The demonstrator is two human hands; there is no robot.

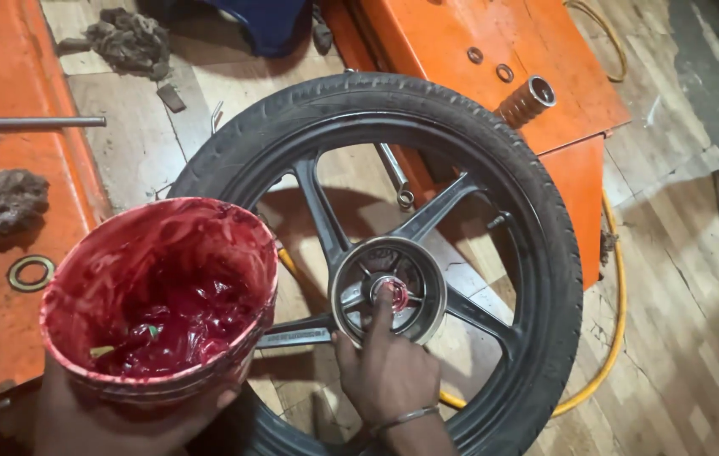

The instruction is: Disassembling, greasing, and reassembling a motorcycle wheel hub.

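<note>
The left hand [114,422] cups the slippery red plastic grease tub [159,300] from beneath; the right hand [386,367], forefinger extended, presses grease into the heavy black spoked wheel's [393,253] hub.

A pale wood-patterned floor [689,279] carries a black motorcycle wheel [537,245] lying flat, a yellow hose [615,329] curving beside it, a wrench [395,176] seen through the spokes, an oily rag [130,40], and orange metal platforms [461,34] on both sides.

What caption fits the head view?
Right hand fingers red grease into wheel hub; left hand holds grease tub.
</note>
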